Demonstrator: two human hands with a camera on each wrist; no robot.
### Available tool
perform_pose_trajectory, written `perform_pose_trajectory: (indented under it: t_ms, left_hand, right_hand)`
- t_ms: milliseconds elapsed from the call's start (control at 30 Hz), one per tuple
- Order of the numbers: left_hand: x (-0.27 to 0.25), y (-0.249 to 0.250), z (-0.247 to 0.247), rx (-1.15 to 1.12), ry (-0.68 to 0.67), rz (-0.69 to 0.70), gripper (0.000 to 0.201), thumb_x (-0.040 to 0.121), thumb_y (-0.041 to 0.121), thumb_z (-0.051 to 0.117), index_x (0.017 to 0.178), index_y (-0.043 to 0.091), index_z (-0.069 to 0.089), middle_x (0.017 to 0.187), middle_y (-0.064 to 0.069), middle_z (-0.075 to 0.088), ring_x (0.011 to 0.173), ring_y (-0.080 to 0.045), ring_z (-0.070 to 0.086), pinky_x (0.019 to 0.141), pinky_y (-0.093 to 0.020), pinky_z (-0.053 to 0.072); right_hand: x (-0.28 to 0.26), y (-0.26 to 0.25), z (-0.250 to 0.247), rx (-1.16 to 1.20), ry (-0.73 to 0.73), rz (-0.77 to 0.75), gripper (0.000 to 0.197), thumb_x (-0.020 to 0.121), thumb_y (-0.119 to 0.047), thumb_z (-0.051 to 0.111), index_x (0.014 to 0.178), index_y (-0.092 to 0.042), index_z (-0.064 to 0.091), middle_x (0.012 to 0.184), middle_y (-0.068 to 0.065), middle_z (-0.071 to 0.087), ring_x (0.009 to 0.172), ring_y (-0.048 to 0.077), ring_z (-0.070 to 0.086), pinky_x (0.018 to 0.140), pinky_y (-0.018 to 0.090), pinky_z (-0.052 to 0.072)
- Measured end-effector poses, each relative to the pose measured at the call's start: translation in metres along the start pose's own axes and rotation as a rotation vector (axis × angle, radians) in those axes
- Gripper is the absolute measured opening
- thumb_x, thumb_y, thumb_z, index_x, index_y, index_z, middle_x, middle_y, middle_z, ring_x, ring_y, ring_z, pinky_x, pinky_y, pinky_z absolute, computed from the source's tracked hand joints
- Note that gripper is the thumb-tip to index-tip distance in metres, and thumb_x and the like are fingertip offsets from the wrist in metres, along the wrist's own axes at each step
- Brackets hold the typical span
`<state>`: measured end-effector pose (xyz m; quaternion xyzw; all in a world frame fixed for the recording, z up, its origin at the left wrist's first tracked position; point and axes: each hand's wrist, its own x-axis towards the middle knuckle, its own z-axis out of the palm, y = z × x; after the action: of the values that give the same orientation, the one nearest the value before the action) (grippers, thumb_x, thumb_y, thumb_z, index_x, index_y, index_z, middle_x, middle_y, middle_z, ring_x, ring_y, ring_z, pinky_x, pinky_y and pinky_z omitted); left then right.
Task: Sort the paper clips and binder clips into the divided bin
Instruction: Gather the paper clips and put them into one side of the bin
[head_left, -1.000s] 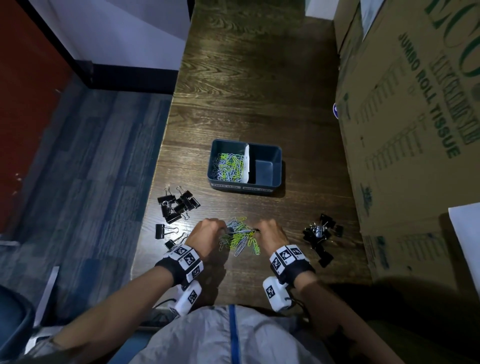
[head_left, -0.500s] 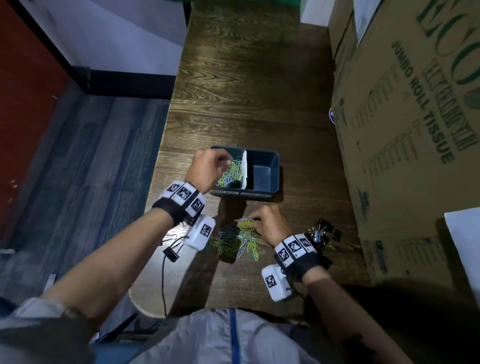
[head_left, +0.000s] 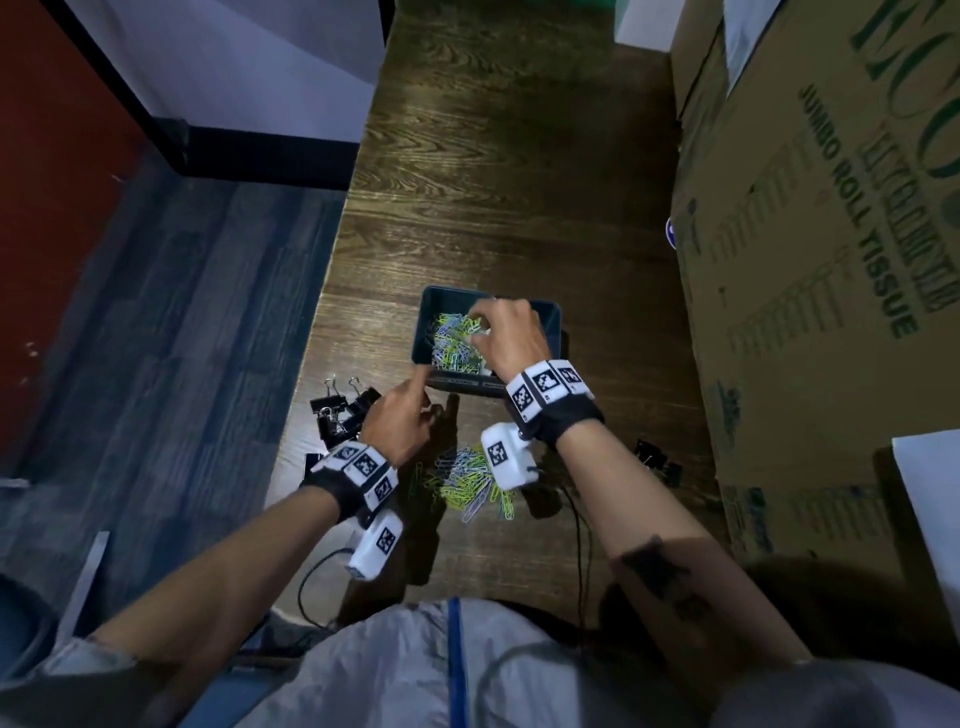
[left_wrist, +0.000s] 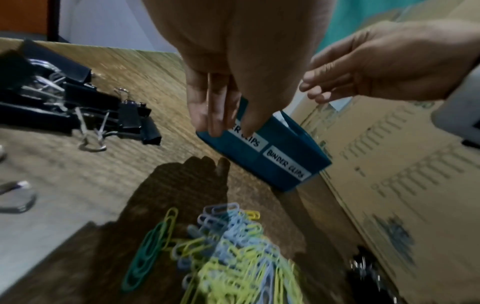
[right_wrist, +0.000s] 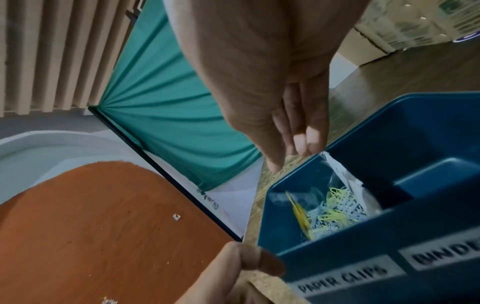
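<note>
The blue divided bin (head_left: 559, 332) stands mid-table, labelled PAPER CLIPS and BINDER CLIPS (left_wrist: 280, 170). Its left compartment (right_wrist: 337, 257) holds coloured paper clips; the right one looks bare. My right hand (head_left: 480, 325) hovers over the left compartment with straight fingers (right_wrist: 293, 152) and holds nothing. A yellow clip (right_wrist: 298, 211) is blurred inside the bin below it. My left hand (head_left: 413, 408) hangs by the bin's front left corner, fingers (left_wrist: 215, 125) straight and holding nothing. A loose pile of paper clips (head_left: 467, 483) lies on the table between my wrists.
Black binder clips (head_left: 340, 415) lie left of my left hand, near the table's left edge. More binder clips (head_left: 657, 457) lie at the right beside tall cardboard boxes (head_left: 831, 260). Cables trail from the wrist cameras over the near table edge.
The left hand has drawn back from over the bin to its front left corner. The right hand has left the pile and now hovers over the paper clip compartment.
</note>
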<state>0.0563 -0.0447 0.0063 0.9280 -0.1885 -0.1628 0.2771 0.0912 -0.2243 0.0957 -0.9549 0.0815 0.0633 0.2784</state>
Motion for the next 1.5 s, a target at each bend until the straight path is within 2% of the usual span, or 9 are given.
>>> perform_pose_trajectory:
  t_ms: [133, 233, 367, 467, 667, 867, 1067, 1300, 1500]
  left_hand:
    - [-0.018, -0.015, 0.014, 0.094, -0.050, 0.043, 0.053, 0.086, 0.020, 0.066, 0.129, 0.017, 0.037, 0.118, -0.011, 0.061, 0.081, -0.027, 0.066, 0.066, -0.039, 0.056]
    - [-0.031, -0.025, 0.022, 0.201, -0.152, 0.037, 0.040, 0.088, 0.033, 0.064, 0.119, 0.017, 0.045, 0.116, -0.006, 0.058, 0.088, -0.024, 0.062, 0.066, -0.031, 0.047]
    - [-0.046, -0.029, 0.031, 0.232, -0.300, -0.131, 0.067, 0.071, 0.052, 0.076, 0.118, 0.021, 0.039, 0.110, -0.001, 0.048, 0.090, -0.023, 0.057, 0.070, -0.034, 0.046]
    - [-0.049, -0.022, 0.040, 0.231, -0.409, -0.161, 0.079, 0.065, 0.030, 0.085, 0.124, 0.021, 0.032, 0.114, -0.006, 0.044, 0.089, -0.026, 0.058, 0.072, -0.038, 0.052]
    - [-0.046, 0.000, 0.062, 0.148, -0.391, -0.064, 0.074, 0.073, -0.006, 0.069, 0.135, 0.016, 0.035, 0.124, -0.012, 0.046, 0.097, -0.031, 0.061, 0.084, -0.039, 0.053]
    - [-0.042, -0.003, 0.055, 0.238, -0.362, -0.017, 0.081, 0.074, 0.042, 0.077, 0.135, 0.019, 0.030, 0.128, -0.005, 0.039, 0.107, -0.022, 0.051, 0.085, -0.040, 0.053]
    - [-0.038, 0.006, 0.060, 0.386, -0.481, 0.060, 0.116, 0.063, 0.063, 0.077, 0.149, 0.020, 0.012, 0.139, -0.006, 0.026, 0.125, -0.027, 0.035, 0.089, -0.045, 0.050]
    - [-0.050, 0.010, 0.068, 0.298, -0.401, 0.105, 0.060, 0.080, 0.011, 0.067, 0.134, 0.013, 0.040, 0.124, -0.011, 0.041, 0.106, -0.031, 0.053, 0.075, -0.038, 0.047]
    - [-0.045, 0.006, 0.056, 0.214, -0.365, 0.053, 0.027, 0.089, 0.009, 0.062, 0.116, 0.010, 0.062, 0.104, -0.007, 0.059, 0.087, -0.023, 0.059, 0.073, -0.025, 0.044]
  right_hand:
    - [-0.023, 0.019, 0.020, 0.031, 0.011, -0.100, 0.022, 0.087, -0.004, 0.070, 0.108, -0.008, 0.073, 0.095, 0.016, 0.073, 0.086, 0.029, 0.070, 0.082, 0.040, 0.059]
    - [-0.050, 0.044, 0.053, -0.009, -0.089, -0.107, 0.015, 0.090, 0.002, 0.062, 0.093, -0.007, 0.074, 0.085, 0.009, 0.071, 0.074, 0.022, 0.069, 0.069, 0.027, 0.058]
    - [-0.076, 0.083, 0.093, -0.141, -0.400, 0.075, 0.036, 0.088, -0.011, 0.066, 0.123, -0.017, 0.060, 0.121, 0.014, 0.060, 0.109, 0.035, 0.063, 0.086, 0.044, 0.056]
    - [-0.090, 0.096, 0.107, -0.180, -0.498, 0.121, 0.072, 0.080, -0.013, 0.076, 0.141, -0.022, 0.040, 0.147, 0.013, 0.032, 0.127, 0.036, 0.048, 0.098, 0.048, 0.050]
    - [-0.109, 0.088, 0.130, -0.088, -0.430, 0.072, 0.073, 0.076, 0.002, 0.069, 0.136, -0.030, 0.043, 0.141, 0.004, 0.038, 0.131, 0.029, 0.043, 0.102, 0.049, 0.047]
    - [-0.116, 0.107, 0.110, -0.084, -0.398, 0.271, 0.078, 0.072, -0.033, 0.083, 0.135, -0.030, 0.036, 0.136, 0.002, 0.037, 0.124, 0.030, 0.048, 0.094, 0.050, 0.050]
    - [-0.135, 0.102, 0.116, -0.176, -0.503, 0.269, 0.104, 0.064, -0.030, 0.091, 0.145, -0.023, 0.026, 0.145, 0.007, 0.028, 0.130, 0.032, 0.043, 0.098, 0.047, 0.046]
    - [-0.136, 0.088, 0.129, -0.188, -0.391, 0.136, 0.070, 0.082, -0.017, 0.075, 0.142, -0.020, 0.038, 0.140, 0.011, 0.040, 0.127, 0.034, 0.047, 0.096, 0.045, 0.049]
    - [-0.123, 0.091, 0.118, -0.112, -0.365, 0.142, 0.034, 0.083, -0.004, 0.068, 0.112, -0.021, 0.064, 0.117, 0.007, 0.060, 0.103, 0.032, 0.062, 0.085, 0.041, 0.053]
